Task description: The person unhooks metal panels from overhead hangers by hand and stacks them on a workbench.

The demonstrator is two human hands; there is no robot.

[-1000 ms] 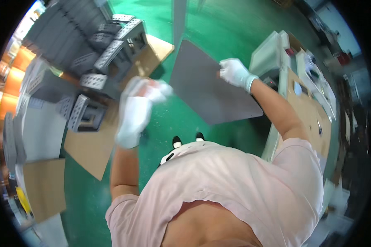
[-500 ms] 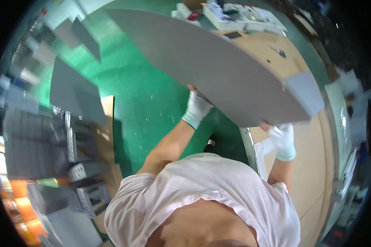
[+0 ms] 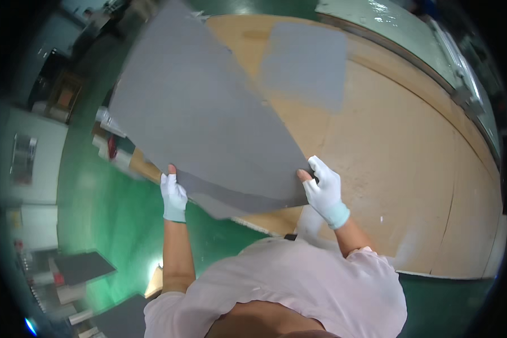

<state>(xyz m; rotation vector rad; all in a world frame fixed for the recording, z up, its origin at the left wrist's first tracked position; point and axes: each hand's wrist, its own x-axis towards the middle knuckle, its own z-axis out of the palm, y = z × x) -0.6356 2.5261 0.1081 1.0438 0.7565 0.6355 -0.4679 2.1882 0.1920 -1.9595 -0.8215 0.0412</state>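
A large thin grey sheet (image 3: 197, 101) spans the space in front of me, its far end rising toward the upper left. My left hand (image 3: 174, 196), in a white glove with the thumb tip bare, grips its near left edge. At the near right corner my gloved right hand (image 3: 325, 190) pinches it, thumb on top. A darker band runs along the near edge; I cannot tell whether it is shadow or a second layer. The sheet hangs partly over the wooden tabletop (image 3: 394, 158) and hides part of it. The fingers underneath are out of sight.
A blue-grey rectangular piece (image 3: 307, 65) lies on the tabletop's far part. Beyond the table's far right edge stands a pale, glossy surface (image 3: 388, 34). Dark grey panels (image 3: 84, 267) are at the lower left, by the green floor (image 3: 104, 219).
My view has turned right, bringing more of the tabletop into sight. Both hands still hold the grey sheet, which has swung over the table with its broad face more toward me.
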